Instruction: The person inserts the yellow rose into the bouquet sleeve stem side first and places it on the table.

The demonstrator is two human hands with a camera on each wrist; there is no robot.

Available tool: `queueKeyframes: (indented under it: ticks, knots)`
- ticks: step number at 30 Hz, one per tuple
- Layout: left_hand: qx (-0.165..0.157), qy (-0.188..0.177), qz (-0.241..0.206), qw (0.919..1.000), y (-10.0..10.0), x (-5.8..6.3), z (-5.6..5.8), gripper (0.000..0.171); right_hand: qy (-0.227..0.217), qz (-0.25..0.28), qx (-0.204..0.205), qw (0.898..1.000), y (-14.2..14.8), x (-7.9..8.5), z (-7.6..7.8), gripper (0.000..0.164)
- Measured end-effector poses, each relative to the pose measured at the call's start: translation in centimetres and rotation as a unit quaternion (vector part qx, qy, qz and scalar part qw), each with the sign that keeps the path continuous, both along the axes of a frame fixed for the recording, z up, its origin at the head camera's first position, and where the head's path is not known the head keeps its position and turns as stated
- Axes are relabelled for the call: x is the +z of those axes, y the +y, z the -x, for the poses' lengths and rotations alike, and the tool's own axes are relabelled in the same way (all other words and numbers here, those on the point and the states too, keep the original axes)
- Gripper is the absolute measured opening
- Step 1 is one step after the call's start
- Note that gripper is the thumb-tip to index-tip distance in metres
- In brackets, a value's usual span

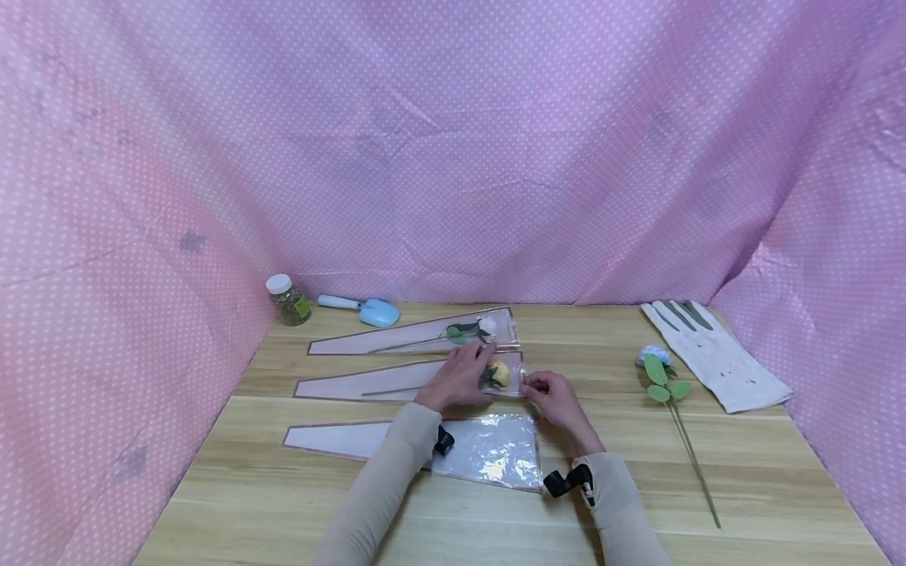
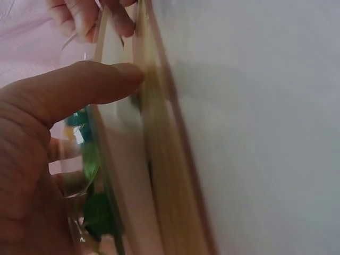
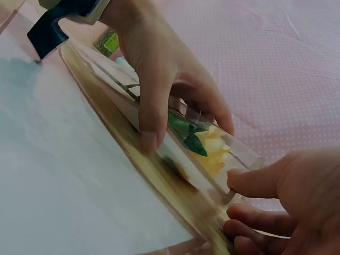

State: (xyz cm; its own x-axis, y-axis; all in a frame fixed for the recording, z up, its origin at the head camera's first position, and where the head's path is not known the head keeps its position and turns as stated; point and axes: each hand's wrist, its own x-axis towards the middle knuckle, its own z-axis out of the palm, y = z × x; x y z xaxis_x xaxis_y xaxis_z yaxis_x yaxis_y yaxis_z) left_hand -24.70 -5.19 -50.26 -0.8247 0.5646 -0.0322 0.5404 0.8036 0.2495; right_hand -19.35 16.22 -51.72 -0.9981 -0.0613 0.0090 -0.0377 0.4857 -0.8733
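A yellow artificial rose (image 1: 499,373) lies inside the middle clear flower sleeve (image 1: 325,387), its green stem running left. Across this sleeve reaches my left hand (image 1: 460,376), which grips it just left of the bloom; in the right wrist view the thumb (image 3: 150,133) is at the near edge and the fingers are on the far side. My right hand (image 1: 555,399) pinches the wide right end of the same sleeve near its corner, thumb above and fingers below. In the left wrist view, green leaves (image 2: 98,212) show through the film beside my left palm.
Behind lies another sleeve (image 1: 340,346) with a white rose (image 1: 487,328); nearer me is a flat sleeve (image 1: 488,456). A pale blue rose (image 1: 654,355) and white gloves (image 1: 729,365) lie right. A jar (image 1: 289,303) and blue trowel (image 1: 378,313) stand at back left, before the pink curtain.
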Motion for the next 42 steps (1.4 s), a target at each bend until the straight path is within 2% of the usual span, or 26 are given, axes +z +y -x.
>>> queueKeyframes:
  ticks: [6,15,23,29,42]
  knots:
    - [0.01,-0.024,0.017,0.9995,-1.5,0.2,0.3,0.102,0.002,-0.018,-0.025,1.0,0.0,-0.4,0.2,0.012]
    - [0.014,-0.07,0.016,0.9973,-3.9,0.7,0.3,0.097,-0.015,-0.017,-0.033,0.999,-0.1,-0.3,0.3,0.012]
    - [0.009,-0.075,0.011,0.9971,-5.4,0.8,0.5,0.102,-0.008,-0.01,-0.036,0.999,-0.2,-0.4,0.4,0.01]
    - [0.017,-0.076,0.002,0.9969,-6.8,0.9,0.0,0.105,-0.031,-0.01,-0.027,0.999,0.1,-0.3,0.5,0.012]
    - [0.038,-0.052,0.012,0.9979,-9.0,0.8,-0.8,0.09,-0.015,-0.03,-0.021,0.999,0.0,-0.4,0.8,0.015]
